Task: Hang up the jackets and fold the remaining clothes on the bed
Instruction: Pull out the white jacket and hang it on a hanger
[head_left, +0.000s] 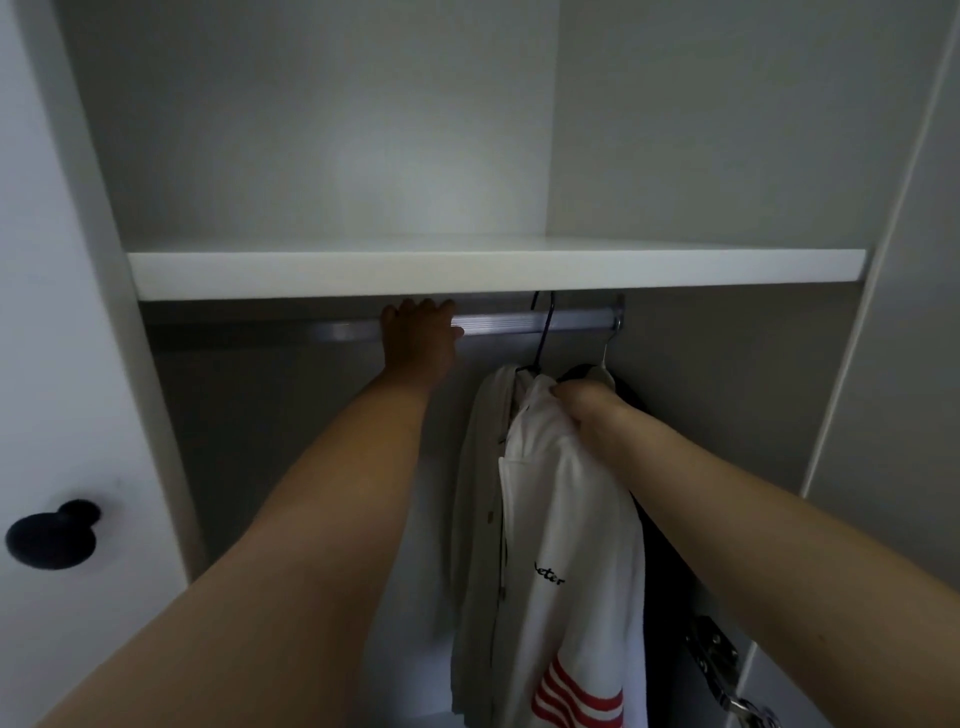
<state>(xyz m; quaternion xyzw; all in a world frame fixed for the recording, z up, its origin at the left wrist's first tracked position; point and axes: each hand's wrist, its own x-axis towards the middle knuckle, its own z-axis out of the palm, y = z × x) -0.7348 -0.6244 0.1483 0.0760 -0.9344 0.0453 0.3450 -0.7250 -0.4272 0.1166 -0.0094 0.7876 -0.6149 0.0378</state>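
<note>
Hanging is judged in hand; the white red-striped jacket (566, 545), below the silver metal rail (545, 325), is clamped at its collar by the right hand (592, 415); the rail is clasped by the curled left hand (418, 343); release is needed next.

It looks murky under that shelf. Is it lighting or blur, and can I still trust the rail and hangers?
Head view: dim below the shelf, little blur; head view: the rail glares beside the left grip, hanger hooks are readable; head view: the dark garment beside the white jacket in the right grip sinks into shadow; head view: wide-angle bends the wardrobe sides.
</note>
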